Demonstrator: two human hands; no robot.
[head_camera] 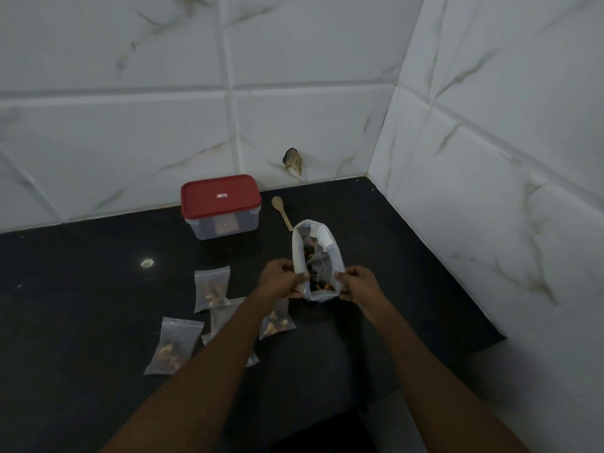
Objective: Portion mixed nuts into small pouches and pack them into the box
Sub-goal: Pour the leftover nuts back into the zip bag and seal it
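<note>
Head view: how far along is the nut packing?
Done: several filled pouches lie on the counter. In hand: left hand and right hand grip the big nut bag, mouth open. Left: packing pouches; the red-lidded box is shut, spoon idle beside it.

Both hands hold a clear bag of mixed nuts (317,256) above the black counter (81,289). The left hand (279,280) pinches its left edge and the right hand (358,284) pinches its right edge. Several filled small pouches (211,289) lie flat under the left forearm. Behind, near the tiled wall (130,125), stands the box (225,225) closed by a red lid (220,199), and a wooden spoon (281,212) lies beside it.
</note>
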